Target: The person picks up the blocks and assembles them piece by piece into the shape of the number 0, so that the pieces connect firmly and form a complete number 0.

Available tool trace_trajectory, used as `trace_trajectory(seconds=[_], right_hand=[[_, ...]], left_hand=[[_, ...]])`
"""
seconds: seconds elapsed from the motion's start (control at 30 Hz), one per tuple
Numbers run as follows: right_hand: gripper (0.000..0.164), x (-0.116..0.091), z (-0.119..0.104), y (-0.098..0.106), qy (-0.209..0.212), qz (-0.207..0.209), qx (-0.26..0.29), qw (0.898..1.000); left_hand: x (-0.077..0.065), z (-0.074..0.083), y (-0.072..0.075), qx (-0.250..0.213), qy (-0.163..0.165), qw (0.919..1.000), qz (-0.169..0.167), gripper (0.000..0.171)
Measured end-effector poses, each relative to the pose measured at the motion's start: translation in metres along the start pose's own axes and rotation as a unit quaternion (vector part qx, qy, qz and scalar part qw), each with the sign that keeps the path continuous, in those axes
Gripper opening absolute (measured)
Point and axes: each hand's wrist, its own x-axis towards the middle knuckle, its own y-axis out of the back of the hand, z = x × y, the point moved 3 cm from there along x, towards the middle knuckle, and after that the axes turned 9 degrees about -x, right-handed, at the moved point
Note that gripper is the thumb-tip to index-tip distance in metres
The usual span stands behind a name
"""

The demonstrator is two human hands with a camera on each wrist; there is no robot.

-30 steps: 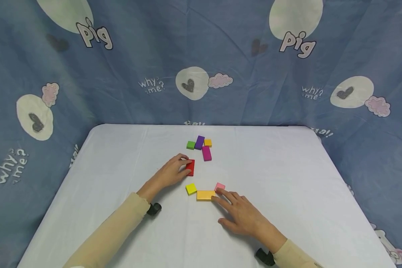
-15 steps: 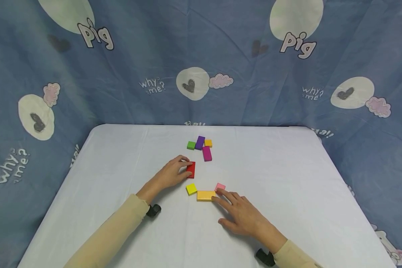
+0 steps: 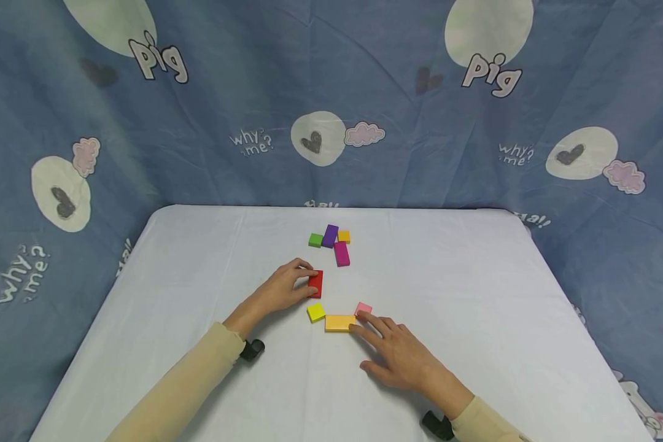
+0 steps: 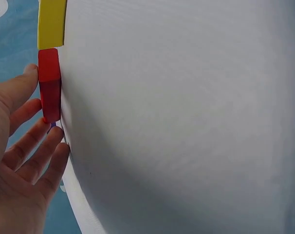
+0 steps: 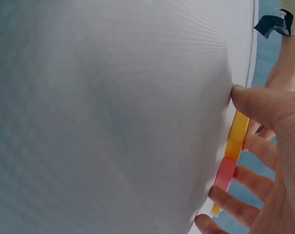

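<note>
Well, from my remote seat I see the white table [image 3: 503, 319], the right hand [image 3: 400, 356] (released, fingers spread) and the left hand [image 3: 279, 288], fingers loosely extended. The right index touches the long orange block [image 3: 338, 323]; left thumb and fingertip touch the red block [image 3: 318, 282], mid-table, near the smaller yellow block [image 3: 315, 313] and pink block [image 3: 363, 307].

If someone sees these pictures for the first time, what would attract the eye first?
The eye would probably fall first on the red block touched by the left hand, near the middle of the white table. Next may come the right hand, spread by the long orange block, and the blue printed cloth behind the table.
</note>
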Motion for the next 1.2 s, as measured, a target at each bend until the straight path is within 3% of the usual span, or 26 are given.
trace_trajectory(seconds=[0.23,1.2], right_hand=[[0.067,-0.0002,0.0003,-0.0002,0.000,0.005,0.002,1.000],[0.068,0.0009,-0.0003,0.0003,-0.003,-0.002,0.008,1.000]], left_hand=[[-0.0026,0.0005,-0.0007,-0.019,-0.002,0.9998,-0.003,0.044],[-0.0073,-0.0002,-0.0022,-0.024,-0.001,0.9997,0.000,0.044]])
